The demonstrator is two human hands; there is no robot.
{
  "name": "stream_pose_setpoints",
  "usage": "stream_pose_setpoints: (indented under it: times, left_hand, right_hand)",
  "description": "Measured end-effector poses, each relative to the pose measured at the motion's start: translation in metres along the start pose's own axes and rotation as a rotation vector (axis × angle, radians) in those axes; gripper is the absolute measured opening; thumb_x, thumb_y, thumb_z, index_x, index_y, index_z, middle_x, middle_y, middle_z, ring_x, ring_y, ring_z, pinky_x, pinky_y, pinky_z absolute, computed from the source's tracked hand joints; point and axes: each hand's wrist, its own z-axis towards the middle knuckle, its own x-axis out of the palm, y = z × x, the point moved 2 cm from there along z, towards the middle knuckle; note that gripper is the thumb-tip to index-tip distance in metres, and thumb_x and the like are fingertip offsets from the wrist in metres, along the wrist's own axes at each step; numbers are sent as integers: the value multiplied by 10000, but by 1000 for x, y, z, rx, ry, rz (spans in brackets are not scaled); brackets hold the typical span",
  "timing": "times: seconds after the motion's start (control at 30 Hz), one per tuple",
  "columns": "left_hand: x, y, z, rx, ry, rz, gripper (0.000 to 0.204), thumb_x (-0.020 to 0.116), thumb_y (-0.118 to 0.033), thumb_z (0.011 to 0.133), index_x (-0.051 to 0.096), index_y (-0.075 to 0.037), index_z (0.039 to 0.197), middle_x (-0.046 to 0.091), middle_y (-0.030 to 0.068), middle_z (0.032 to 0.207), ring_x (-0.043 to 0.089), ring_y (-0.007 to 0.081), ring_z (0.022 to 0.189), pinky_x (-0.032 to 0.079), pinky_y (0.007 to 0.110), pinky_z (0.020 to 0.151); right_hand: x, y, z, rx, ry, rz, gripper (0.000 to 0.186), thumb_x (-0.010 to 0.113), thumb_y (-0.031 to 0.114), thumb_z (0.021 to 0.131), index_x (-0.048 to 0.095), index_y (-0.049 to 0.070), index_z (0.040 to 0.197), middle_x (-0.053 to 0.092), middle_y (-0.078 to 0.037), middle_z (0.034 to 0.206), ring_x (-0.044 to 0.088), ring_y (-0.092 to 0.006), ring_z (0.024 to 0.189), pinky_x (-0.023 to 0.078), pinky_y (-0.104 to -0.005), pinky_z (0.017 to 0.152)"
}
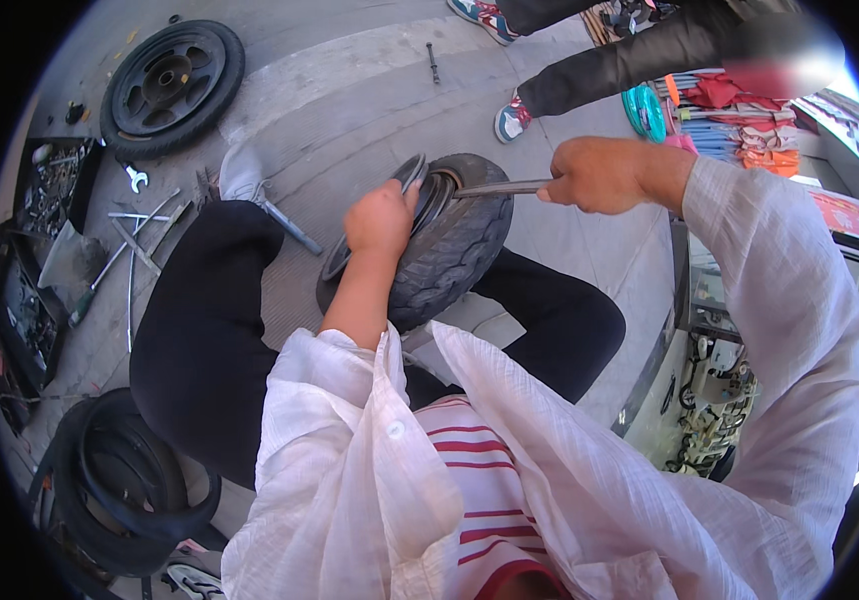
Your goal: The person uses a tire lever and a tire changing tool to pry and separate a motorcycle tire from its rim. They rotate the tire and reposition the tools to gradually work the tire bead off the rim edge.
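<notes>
A small, thick black tyre [454, 240] with a chunky tread stands tilted between my legs. At its left side a dark wheel rim [334, 262] shows partly, the rest hidden by my arm. My left hand [379, 220] is closed round the edge of the rim. In my right hand [599, 176], closed in a fist, is a flat metal tyre lever [499, 188]. The lever reaches leftward across the tyre's side, its tip at the tyre's inner edge.
Another wheel [171, 85] lies far left, near a wrench [135, 178]. Black tool trays [61, 190], a cross wrench [131, 238] and black tyres or tubes [114, 480] lie left. A bolt [432, 62] lies ahead. Another person's legs [599, 75] stand at the far right, beside hanging coloured goods [749, 120].
</notes>
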Motion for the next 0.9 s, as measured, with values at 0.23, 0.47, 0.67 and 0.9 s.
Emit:
stream_pose_setpoints:
  times: [0.23, 0.47, 0.67, 0.9]
  left_hand:
    - [-2, 7, 23, 41, 78, 41, 491, 504, -502, 910, 663, -51, 799, 664, 212, 768, 645, 403, 739, 506, 494, 645]
    - [-12, 15, 41, 39, 56, 45, 509, 505, -500, 913, 665, -27, 814, 651, 236, 791, 629, 417, 795, 486, 505, 705]
    - [-7, 18, 49, 39, 24, 90, 524, 505, -502, 910, 684, -14, 854, 645, 253, 806, 624, 422, 813, 478, 502, 736]
    - [-11, 23, 67, 62, 24, 211, 541, 497, -503, 914, 691, -2, 860, 645, 267, 838, 619, 439, 825, 481, 489, 753]
  right_hand:
    - [61, -24, -10, 135, -99, 596, 451, 545, 351, 935, 613, -76, 808, 612, -181, 675, 597, -332, 649, 470, -411, 647]
    - [131, -17, 3, 10, -310, 805, 471, 506, 349, 941, 571, -82, 761, 558, -286, 717, 553, -450, 725, 446, -469, 699]
    - [178, -13, 21, -99, -513, 859, 439, 497, 336, 963, 551, -53, 767, 531, -242, 717, 529, -433, 696, 423, -479, 670]
    - [235, 10, 63, -64, -692, 1098, 417, 530, 323, 951, 548, -42, 749, 550, -247, 693, 544, -429, 667, 440, -456, 627]
